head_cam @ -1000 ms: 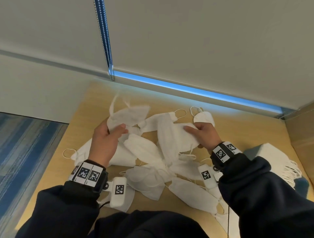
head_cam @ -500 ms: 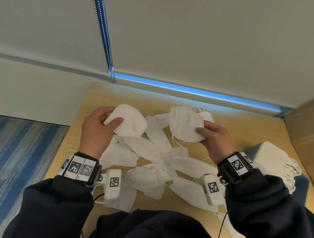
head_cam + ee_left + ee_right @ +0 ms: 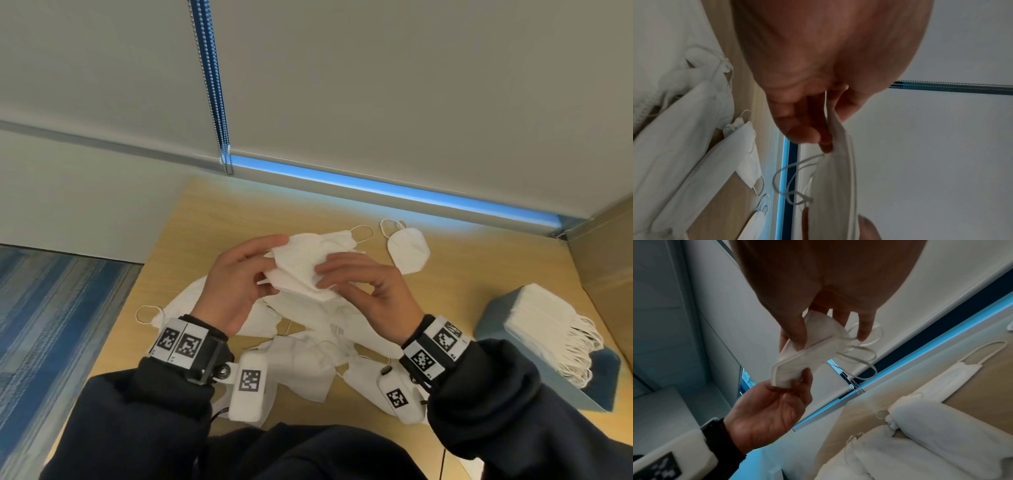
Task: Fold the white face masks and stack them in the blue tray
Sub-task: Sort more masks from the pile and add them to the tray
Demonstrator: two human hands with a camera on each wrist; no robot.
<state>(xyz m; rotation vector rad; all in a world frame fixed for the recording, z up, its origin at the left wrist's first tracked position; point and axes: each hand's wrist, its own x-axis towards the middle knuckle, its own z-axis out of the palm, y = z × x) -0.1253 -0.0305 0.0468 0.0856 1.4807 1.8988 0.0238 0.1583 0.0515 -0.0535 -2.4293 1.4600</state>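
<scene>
Brought together since a moment ago, my left hand (image 3: 236, 284) and right hand (image 3: 363, 291) pinch soft white folded masks (image 3: 301, 270); blue tray (image 3: 496, 318) lies rightward, nearer my right.

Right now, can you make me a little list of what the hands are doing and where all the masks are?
left hand: pinches one end of the held masks
right hand: pinches the other end
held masks: white, pressed together above the table; looks like two, count uncertain
loose mask pile: unfolded masks spread on the wooden table under the hands
single mask: lies apart, farther back
blue tray: at the right, holding a stack of folded masks, ear loops hanging over the edge
</scene>
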